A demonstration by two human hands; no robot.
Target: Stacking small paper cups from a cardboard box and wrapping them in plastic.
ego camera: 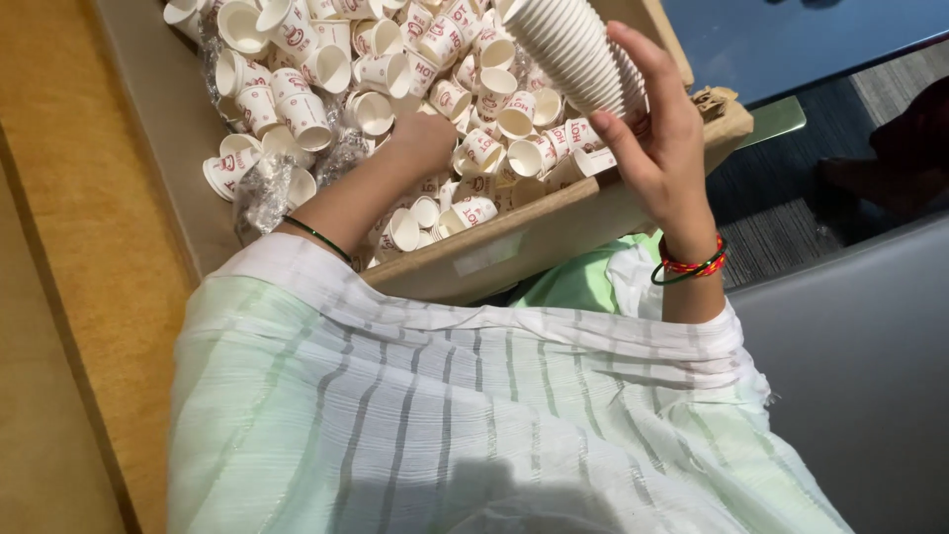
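You are in the middle of stacking cups, as far as I can judge. Your right hand [664, 138] holds a long stack of white cups [573, 44], tipped over so it leans up and away from you. Your fingers [647, 59] are curled round the near end of the stack, and your thumb presses on its side. The stack is clamped tight in that hand.

Your left hand [420, 133] is down in the big cardboard box [534, 232]. It rests on the pile of loose paper cups [326, 69], which are white with red print. The hand looks curled shut, but I cannot tell if it has a cup inside, because the back of the hand hides the fingers.

The loose cups lie all around your left hand, touching it on every side. Some stand up, some lie on their sides. A bit of clear plastic wrap [262, 193] lies among them, near your wrist.

I think the next move calls for one cup, picked out alone and turned the same way as the stack. Then it needs to line up straight with the stack's end, so it slides in and does not squash. The two hands are well apart right now.
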